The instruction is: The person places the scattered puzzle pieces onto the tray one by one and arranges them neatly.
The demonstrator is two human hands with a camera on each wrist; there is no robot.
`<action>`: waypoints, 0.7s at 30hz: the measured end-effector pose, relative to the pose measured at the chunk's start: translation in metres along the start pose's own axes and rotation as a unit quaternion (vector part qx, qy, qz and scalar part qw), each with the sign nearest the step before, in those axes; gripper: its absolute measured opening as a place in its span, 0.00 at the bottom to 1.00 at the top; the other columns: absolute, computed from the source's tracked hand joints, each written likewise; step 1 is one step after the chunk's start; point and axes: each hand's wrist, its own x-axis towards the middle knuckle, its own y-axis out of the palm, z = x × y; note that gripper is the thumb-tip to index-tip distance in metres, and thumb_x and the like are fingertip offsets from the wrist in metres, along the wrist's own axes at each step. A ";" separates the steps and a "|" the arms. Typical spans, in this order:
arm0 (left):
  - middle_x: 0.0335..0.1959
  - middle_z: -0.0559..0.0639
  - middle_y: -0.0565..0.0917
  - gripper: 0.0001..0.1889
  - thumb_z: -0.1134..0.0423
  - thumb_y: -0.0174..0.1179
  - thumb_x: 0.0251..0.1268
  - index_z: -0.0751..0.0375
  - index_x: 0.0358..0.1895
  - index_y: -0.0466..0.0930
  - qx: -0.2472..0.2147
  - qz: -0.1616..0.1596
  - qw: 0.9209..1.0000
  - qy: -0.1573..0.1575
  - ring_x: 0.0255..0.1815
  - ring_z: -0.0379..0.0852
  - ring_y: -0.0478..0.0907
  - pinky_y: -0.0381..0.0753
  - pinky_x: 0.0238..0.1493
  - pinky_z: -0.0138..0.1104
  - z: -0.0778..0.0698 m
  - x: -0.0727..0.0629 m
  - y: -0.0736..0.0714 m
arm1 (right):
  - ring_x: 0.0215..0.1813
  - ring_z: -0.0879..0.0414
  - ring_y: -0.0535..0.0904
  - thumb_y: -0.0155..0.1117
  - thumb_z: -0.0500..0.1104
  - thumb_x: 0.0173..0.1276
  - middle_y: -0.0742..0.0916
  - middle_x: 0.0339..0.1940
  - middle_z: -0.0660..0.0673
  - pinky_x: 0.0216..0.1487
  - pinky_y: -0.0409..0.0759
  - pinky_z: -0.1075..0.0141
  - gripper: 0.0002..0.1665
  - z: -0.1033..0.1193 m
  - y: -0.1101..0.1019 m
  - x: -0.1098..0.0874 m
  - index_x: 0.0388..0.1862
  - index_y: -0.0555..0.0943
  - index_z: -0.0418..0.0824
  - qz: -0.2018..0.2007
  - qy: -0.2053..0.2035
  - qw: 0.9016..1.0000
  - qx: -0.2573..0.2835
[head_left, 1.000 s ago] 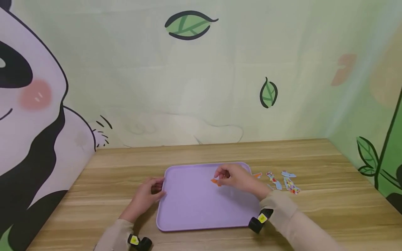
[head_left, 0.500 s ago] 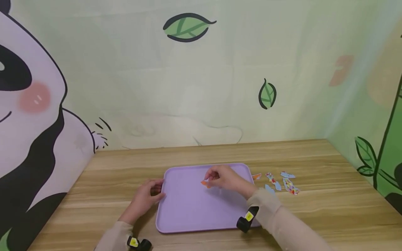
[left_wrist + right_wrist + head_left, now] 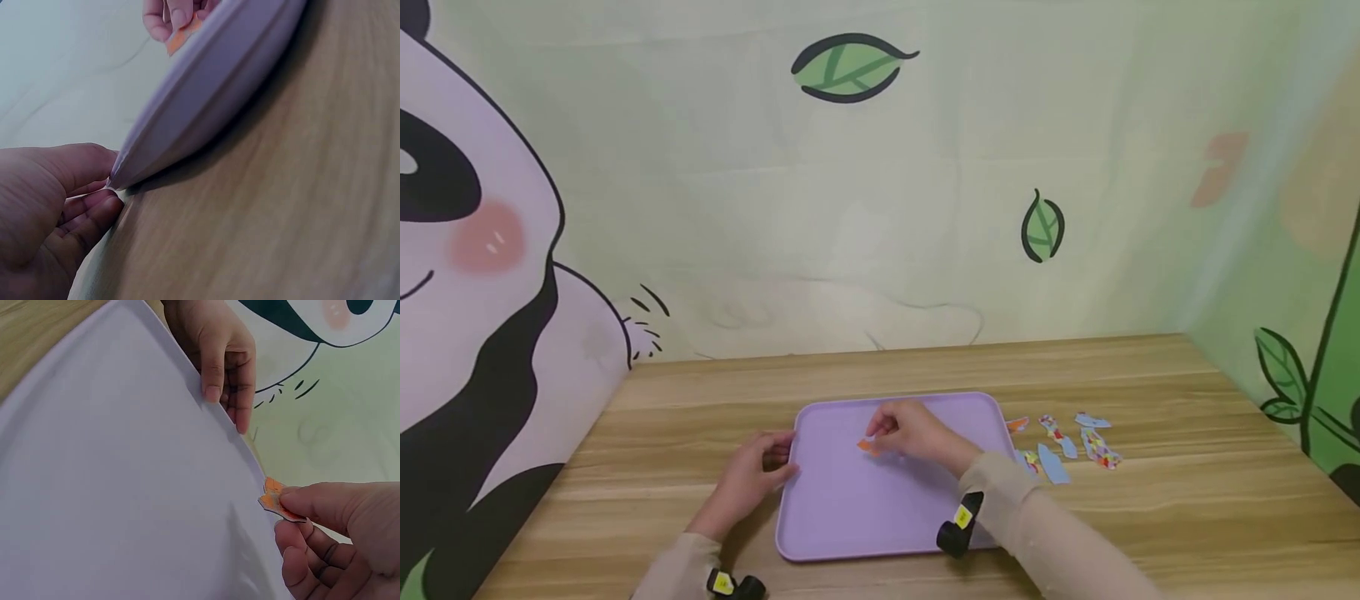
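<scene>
My right fingers pinch a jagged orange card piece, left fingers grip the purple rectangular plastic tray, best held still.

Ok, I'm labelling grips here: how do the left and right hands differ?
The left hand grips the rim of the tray, while the right hand pinches an orange piece.
The left hand is at the tray's left edge; the right hand is raised over the tray's surface.
Both are bare, each with a beige sleeve and a black wrist camera.
</scene>
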 end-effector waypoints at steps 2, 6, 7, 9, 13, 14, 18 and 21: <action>0.47 0.63 0.79 0.24 0.77 0.65 0.53 0.75 0.56 0.75 0.002 0.000 1.000 0.000 0.46 0.55 0.82 0.85 0.51 0.36 0.000 0.000 0.000 | 0.23 0.66 0.71 0.70 0.30 0.52 0.84 0.25 0.44 0.20 0.71 0.77 0.09 -0.001 0.004 0.003 0.35 0.82 0.31 -0.002 -0.001 1.000 -0.002; 0.47 0.63 0.79 0.24 0.77 0.65 0.53 0.75 0.57 0.75 0.003 0.000 1.000 -0.002 0.46 0.55 0.82 0.85 0.51 0.37 -0.001 0.000 0.001 | 0.25 0.68 0.71 0.71 0.30 0.49 0.85 0.25 0.43 0.26 0.72 0.79 0.11 -0.002 0.010 0.008 0.34 0.83 0.32 -0.009 -0.001 1.000 -0.015; 0.47 0.63 0.79 0.24 0.77 0.65 0.53 0.74 0.57 0.75 0.002 0.000 1.000 -0.002 0.47 0.55 0.82 0.85 0.51 0.37 -0.001 0.000 0.001 | 0.26 0.68 0.71 0.71 0.30 0.49 0.85 0.25 0.43 0.28 0.71 0.79 0.11 -0.002 0.011 0.009 0.34 0.83 0.32 -0.010 0.003 1.000 -0.016; 0.47 0.63 0.79 0.24 0.77 0.65 0.54 0.74 0.57 0.75 0.000 0.000 1.000 -0.002 0.47 0.55 0.82 0.85 0.52 0.37 -0.001 0.000 0.001 | 0.26 0.68 0.71 0.72 0.30 0.48 0.85 0.25 0.43 0.29 0.72 0.79 0.11 -0.001 0.013 0.011 0.33 0.83 0.32 -0.013 0.004 1.000 -0.021; 0.47 0.63 0.79 0.24 0.77 0.65 0.54 0.75 0.57 0.74 -0.001 0.000 1.000 -0.004 0.47 0.56 0.81 0.85 0.52 0.37 -0.001 0.000 0.000 | 0.26 0.67 0.71 0.73 0.31 0.48 0.85 0.25 0.43 0.30 0.72 0.79 0.11 0.000 0.017 0.014 0.33 0.83 0.33 -0.016 0.009 0.999 -0.028; 0.47 0.63 0.79 0.24 0.77 0.65 0.54 0.75 0.57 0.74 -0.001 0.000 1.000 -0.004 0.47 0.56 0.81 0.85 0.52 0.37 -0.001 -0.001 0.000 | 0.26 0.67 0.71 0.73 0.31 0.48 0.85 0.25 0.43 0.30 0.72 0.79 0.12 -0.001 0.018 0.015 0.33 0.83 0.33 -0.016 0.007 0.999 -0.031; 0.48 0.63 0.78 0.24 0.78 0.65 0.53 0.75 0.57 0.75 -0.001 -0.002 1.000 -0.005 0.47 0.55 0.82 0.85 0.52 0.36 -0.001 -0.001 0.000 | 0.26 0.68 0.71 0.72 0.31 0.49 0.85 0.24 0.43 0.31 0.72 0.79 0.11 0.000 0.021 0.018 0.33 0.83 0.34 -0.017 0.008 0.999 -0.038; 0.47 0.63 0.78 0.24 0.78 0.65 0.53 0.75 0.56 0.75 -0.002 -0.003 1.000 -0.005 0.47 0.55 0.82 0.85 0.51 0.36 -0.002 -0.001 0.000 | 0.25 0.68 0.72 0.70 0.31 0.50 0.86 0.25 0.42 0.31 0.73 0.79 0.10 0.000 0.023 0.019 0.33 0.82 0.34 -0.015 0.013 0.999 -0.040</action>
